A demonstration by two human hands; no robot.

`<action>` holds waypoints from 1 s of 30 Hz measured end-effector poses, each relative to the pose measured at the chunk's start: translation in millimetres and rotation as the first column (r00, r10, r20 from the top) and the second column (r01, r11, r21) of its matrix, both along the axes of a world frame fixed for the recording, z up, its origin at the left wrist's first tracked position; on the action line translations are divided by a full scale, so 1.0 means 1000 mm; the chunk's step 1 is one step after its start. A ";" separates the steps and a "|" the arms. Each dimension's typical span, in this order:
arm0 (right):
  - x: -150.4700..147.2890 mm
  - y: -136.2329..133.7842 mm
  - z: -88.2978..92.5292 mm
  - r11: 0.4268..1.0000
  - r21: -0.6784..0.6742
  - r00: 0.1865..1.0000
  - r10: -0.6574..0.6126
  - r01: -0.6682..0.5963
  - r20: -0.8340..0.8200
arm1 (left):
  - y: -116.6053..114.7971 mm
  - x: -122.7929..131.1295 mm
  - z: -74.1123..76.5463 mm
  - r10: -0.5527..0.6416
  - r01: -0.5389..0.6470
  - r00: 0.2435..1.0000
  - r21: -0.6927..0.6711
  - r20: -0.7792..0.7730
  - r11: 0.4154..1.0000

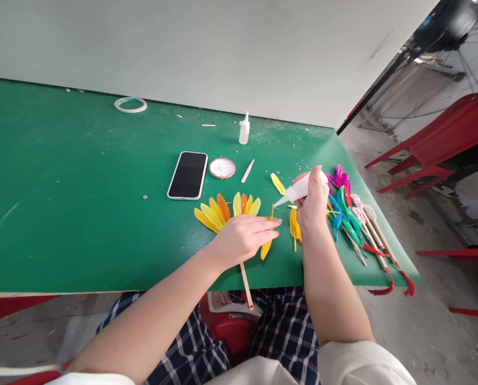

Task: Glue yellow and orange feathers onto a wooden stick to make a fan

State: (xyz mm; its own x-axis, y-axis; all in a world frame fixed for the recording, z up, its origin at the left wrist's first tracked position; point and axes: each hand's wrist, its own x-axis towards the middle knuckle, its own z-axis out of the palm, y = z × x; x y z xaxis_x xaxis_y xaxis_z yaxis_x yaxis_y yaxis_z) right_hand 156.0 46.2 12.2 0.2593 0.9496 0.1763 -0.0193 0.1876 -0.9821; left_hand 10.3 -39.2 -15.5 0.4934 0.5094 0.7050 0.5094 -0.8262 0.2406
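A yellow feather is held by the fingers of my left hand, its quill end pointing up. My right hand grips a white squeeze bottle, tilted so that its thin nozzle meets or almost meets that quill; I cannot tell if they touch. Under and behind my left hand is a fan of yellow and orange feathers with a wooden stick reaching past the table edge. My left palm hides the fan's centre. Loose orange-yellow feathers and a pale yellow feather lie near my right hand.
On the green table lie a phone, a round lid, pink tweezers, a small bottle and a tape ring. Coloured feathers and tasselled sticks crowd the right end. Red chairs stand beyond.
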 end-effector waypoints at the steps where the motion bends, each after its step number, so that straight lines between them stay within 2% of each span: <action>1: 0.000 0.000 0.000 1.000 0.013 1.000 0.002 -0.002 0.011 | 0.000 0.000 0.000 0.001 -0.001 1.000 -0.001 0.000 1.000; 13: -0.001 -0.004 0.004 0.998 0.052 0.999 -0.043 0.041 0.027 | 0.000 0.000 0.000 0.003 -0.003 1.000 -0.003 -0.012 1.000; 20: -0.001 -0.007 0.005 0.997 0.077 0.997 0.009 -0.014 0.073 | 0.000 0.000 0.001 0.003 -0.003 1.000 0.003 -0.016 1.000; 25: 0.000 -0.007 0.004 0.994 0.103 0.998 -0.041 0.035 0.055 | 0.000 0.000 0.000 0.001 -0.001 1.000 0.010 -0.012 1.000; 30: 0.007 -0.007 0.008 0.994 0.047 0.992 0.090 -0.094 0.087 | 0.000 0.000 0.000 -0.005 0.005 1.000 0.005 -0.012 1.000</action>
State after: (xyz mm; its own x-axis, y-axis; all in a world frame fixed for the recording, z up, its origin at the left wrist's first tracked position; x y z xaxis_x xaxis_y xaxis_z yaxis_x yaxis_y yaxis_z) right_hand 163.2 38.8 20.3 0.1535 0.9580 0.2422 0.0439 0.2382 -0.9702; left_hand 10.3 -38.9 -15.7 0.5039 0.5036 0.7018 0.5082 -0.8298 0.2305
